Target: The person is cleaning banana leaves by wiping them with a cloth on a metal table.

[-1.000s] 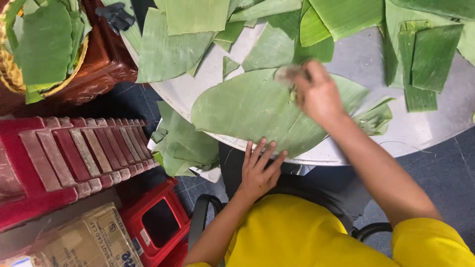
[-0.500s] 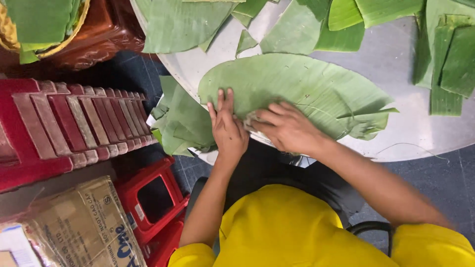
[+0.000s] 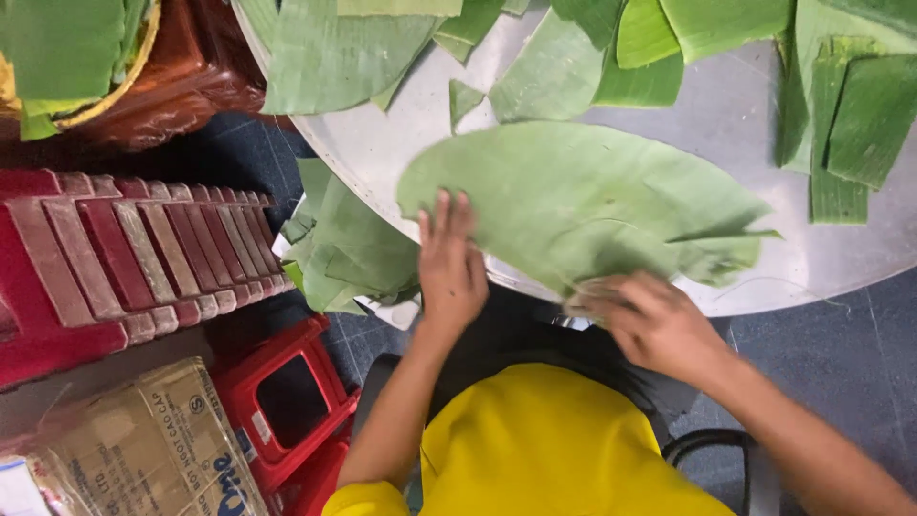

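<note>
Big green leaf (image 3: 592,205) lies flat on the round grey desk (image 3: 726,115), near edge hanging over the rim toward the person. Left hand (image 3: 451,263) rests on the leaf's left end, palm down, fingers spread and flat, grip holding nothing; right hand (image 3: 659,325) sits at the leaf's near edge, blurred, fingers curled, possibly pinching the edge, can't tell. Cut leaf pieces (image 3: 841,124) scattered on the desk beyond, red plastic stools (image 3: 115,258) stacked at left.
</note>
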